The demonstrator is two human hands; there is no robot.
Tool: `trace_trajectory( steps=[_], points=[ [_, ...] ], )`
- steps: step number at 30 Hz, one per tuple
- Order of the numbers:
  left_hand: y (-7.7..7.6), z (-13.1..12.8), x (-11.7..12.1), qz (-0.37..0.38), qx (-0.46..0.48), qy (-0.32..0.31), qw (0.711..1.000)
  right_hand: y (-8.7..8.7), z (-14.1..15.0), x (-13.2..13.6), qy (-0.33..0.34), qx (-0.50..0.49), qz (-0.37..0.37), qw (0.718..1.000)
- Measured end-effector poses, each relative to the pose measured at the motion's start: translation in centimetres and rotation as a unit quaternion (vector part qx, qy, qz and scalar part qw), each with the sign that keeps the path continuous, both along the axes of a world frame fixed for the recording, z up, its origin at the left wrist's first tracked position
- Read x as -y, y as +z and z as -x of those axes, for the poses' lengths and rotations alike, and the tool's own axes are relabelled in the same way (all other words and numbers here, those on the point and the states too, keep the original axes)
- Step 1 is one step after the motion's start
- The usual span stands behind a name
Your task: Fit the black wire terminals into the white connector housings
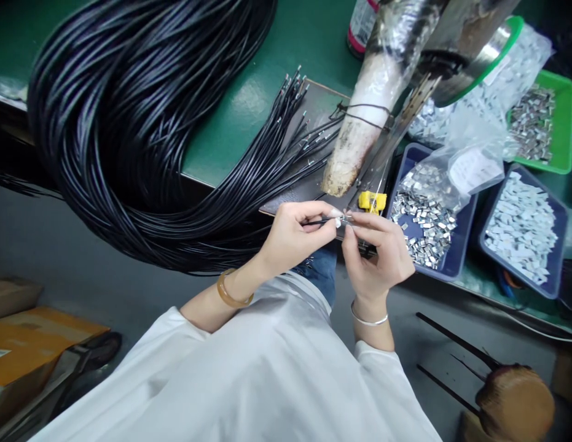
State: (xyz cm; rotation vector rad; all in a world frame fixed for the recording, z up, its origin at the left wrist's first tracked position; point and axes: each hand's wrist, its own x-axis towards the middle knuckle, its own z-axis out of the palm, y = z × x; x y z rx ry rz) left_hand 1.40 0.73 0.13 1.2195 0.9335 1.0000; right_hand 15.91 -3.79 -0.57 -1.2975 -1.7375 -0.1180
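Observation:
Between thumb and fingers, my left hand (297, 236) pinches the end of a black cable (317, 221), with a small white piece at the fingertips. My right hand (378, 248) meets it there, its thumb and fingers closed around a tiny metal piece (344, 218) at the cable's tip; its exact kind is too small to make out. A large bundle of black cables (129, 123) lies left of my hands, the stripped ends fanned out on a brown board (327, 98). Just beyond my fingers sits a yellow block (372, 201).
A blue tray (467, 227) of small metal clips stands to the right, beside another tray (560, 239) of white pieces. Behind them are a green bin (566, 123) and plastic bags (479, 141). A plastic-wrapped machine arm (368, 104) overhangs the board. A stool (516, 402) stands lower right.

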Motion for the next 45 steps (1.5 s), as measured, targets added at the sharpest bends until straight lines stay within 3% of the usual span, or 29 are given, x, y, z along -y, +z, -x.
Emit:
trace_trajectory(
  steps=[8,12,17,23,25,28,30,32,34,37,45],
  points=[
    [0.0,0.6,0.4,-0.036,-0.054,-0.045,0.997,1.1,-0.3,0.4,-0.011,0.031,0.037,0.999],
    [0.1,0.8,0.5,-0.004,0.002,-0.085,0.996,0.8,0.1,0.6,-0.011,0.001,0.003,1.0],
    [0.0,0.8,0.8,0.02,0.033,-0.061,0.997,0.2,0.5,0.5,-0.025,-0.099,0.035,0.994],
    [-0.4,0.9,0.7,0.071,0.103,-0.064,0.99,-0.3,0.8,0.4,0.008,-0.043,-0.035,0.998],
    [-0.3,0.9,0.9,0.061,0.102,-0.05,0.992,-0.4,0.8,0.4,0.009,-0.1,-0.012,0.995],
    [-0.1,0.9,1.4,0.015,0.062,-0.019,0.998,-0.4,0.6,0.5,0.01,-0.206,0.088,0.975],
    [0.0,0.8,1.5,0.003,0.042,-0.014,0.999,-0.3,0.4,0.6,-0.003,-0.226,0.137,0.964],
    [0.0,0.6,1.3,0.013,0.032,-0.015,0.999,-0.1,0.3,0.8,-0.036,-0.211,0.109,0.971],
    [-0.1,0.4,0.9,0.025,0.028,-0.002,0.999,0.2,0.2,1.0,-0.064,-0.209,0.028,0.975],
    [-0.1,0.1,0.4,0.026,0.028,0.02,0.999,0.3,0.3,1.1,-0.055,-0.241,-0.035,0.968],
    [-0.6,-0.6,0.1,0.001,0.007,0.02,1.0,-1.1,0.6,0.1,-0.033,-0.162,0.019,0.986]
  ],
)
